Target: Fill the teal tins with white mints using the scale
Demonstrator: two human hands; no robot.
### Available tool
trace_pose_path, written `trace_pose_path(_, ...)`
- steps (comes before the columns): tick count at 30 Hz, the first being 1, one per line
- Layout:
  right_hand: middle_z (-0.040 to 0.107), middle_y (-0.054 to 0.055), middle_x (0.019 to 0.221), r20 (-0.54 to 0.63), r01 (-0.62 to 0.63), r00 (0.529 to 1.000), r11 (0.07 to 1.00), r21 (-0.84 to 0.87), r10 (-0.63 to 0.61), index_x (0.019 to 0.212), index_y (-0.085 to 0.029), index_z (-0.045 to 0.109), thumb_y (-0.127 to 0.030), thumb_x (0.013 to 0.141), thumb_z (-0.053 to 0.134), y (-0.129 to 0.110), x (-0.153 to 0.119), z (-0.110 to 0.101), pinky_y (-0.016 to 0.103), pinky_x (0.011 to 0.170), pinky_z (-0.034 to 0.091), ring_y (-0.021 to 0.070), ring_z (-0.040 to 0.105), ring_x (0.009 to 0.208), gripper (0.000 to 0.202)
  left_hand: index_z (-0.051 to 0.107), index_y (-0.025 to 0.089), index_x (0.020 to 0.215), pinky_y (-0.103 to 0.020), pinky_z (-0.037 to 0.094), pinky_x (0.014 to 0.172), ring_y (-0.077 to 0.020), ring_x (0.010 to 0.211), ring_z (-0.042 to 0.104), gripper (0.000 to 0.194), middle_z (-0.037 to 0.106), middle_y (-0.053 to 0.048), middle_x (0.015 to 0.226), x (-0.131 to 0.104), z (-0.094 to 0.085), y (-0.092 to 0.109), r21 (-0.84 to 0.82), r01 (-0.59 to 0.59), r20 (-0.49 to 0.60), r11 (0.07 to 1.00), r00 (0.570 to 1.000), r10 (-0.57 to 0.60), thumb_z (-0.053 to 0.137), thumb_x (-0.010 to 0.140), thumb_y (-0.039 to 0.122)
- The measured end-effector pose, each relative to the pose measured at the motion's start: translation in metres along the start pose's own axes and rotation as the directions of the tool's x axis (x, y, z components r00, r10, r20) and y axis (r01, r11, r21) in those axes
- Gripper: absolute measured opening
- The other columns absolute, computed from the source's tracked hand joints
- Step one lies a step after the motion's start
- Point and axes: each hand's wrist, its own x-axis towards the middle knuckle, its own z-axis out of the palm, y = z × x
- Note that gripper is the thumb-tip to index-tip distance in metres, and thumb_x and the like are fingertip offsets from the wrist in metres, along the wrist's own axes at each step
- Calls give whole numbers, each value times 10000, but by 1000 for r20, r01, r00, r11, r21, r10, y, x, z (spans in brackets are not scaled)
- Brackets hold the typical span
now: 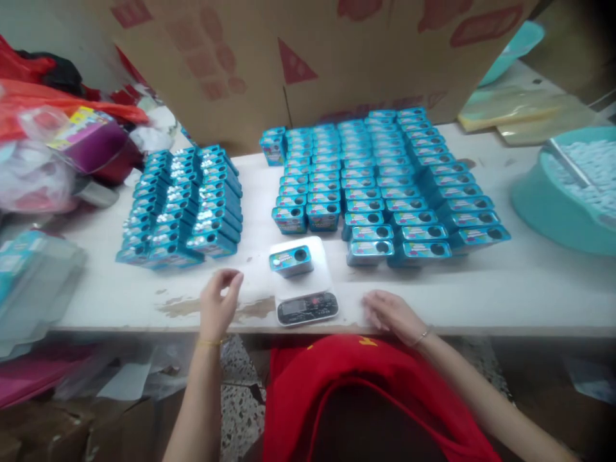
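A small blue tin (pixel 291 260) with a dark round hole in its top lies on the white platform of a kitchen scale (pixel 315 263). The scale has a black control panel along its front. To its left, just above the table, my left hand (pixel 220 296) is curled, thumb and fingers brought together in a loop; whatever may be between the tips is hidden. My right hand (pixel 389 313) is at the table's front edge, right of the scale, fingers loosely stretched and nothing seen in them. Neither hand touches the tin.
Rows of blue tins with white pieces on top (pixel 183 199) stand at left, more rows of holed tins (pixel 366 173) at right. A turquoise basin (pixel 543 205) holds white pieces and a metal scoop. A large cardboard box (pixel 240 70) stands behind; plastic packaging (pixel 43 282) lies far left.
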Motion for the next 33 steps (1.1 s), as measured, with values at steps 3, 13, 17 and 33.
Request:
trace_pose_path(3, 579, -6, 571, -7, 0, 1000, 1000, -14, 0, 746, -161, 517, -539, 732, 630, 2, 1, 1, 189, 353, 211, 51, 396, 379, 394, 572, 176, 886, -270, 477, 729, -139, 755, 586, 222, 619, -21, 816, -25, 25, -34, -12, 68, 17, 998, 998, -68, 499, 862, 385)
trace_pose_path(13, 579, -16, 552, 8, 282, 957, 929, -240, -288, 741, -160, 523, -493, 790, 586, -78, -5, 53, 185, 395, 311, 58, 435, 394, 343, 544, 167, 878, -290, 450, 742, -150, 784, 544, 144, 558, -36, 844, -45, 56, -50, 17, -27, -126, 999, 992, 29, 505, 856, 304)
trace_pose_path(17, 564, -23, 536, 101, 483, 874, 824, -298, -476, 751, -151, 546, -457, 817, 572, -116, 4, 80, 187, 403, 332, 55, 426, 393, 314, 545, 165, 870, -293, 446, 735, -151, 776, 538, 133, 552, -35, 831, -46, 55, -51, 15, -46, -142, 999, 989, 48, 506, 859, 292)
trace_pose_path(33, 615, -3, 567, 172, 186, 965, 979, 87, -199, 778, -148, 537, -458, 758, 637, -101, 14, 97, 140, 323, 252, 56, 481, 369, 327, 553, 196, 1086, -346, 431, 811, -183, 915, 530, 270, 572, -62, 956, -9, 27, 39, -46, -387, -181, 921, 910, 374, 590, 823, 244)
